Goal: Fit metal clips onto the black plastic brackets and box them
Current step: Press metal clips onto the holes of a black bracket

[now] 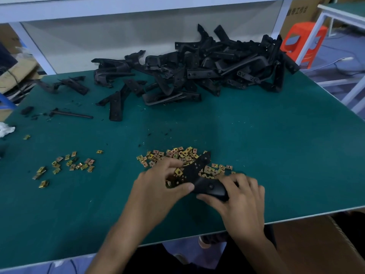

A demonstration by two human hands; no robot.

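1. Risk, clip (pixel 178 172): it sits at the perforated end of the bracket (pixel 201 179). Pushed askew, I judge it could miss its hole or spring off into the clip pile (pixel 183 155) beneath.
2. Risk, twist: the bracket may rotate if my right hand (pixel 241 196) slackens.
3. Bracket: held low over the table (pixel 276 155), spanning both hands.
4. Left hand (pixel 158 180): thumb and fingers pinch the clipped end.
5. Right hand: fingers curled round the thick end.

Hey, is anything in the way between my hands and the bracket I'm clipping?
Nothing visible. Both hands are on the bracket: left hand at its clip end, right hand gripping the other end, over the loose clips.
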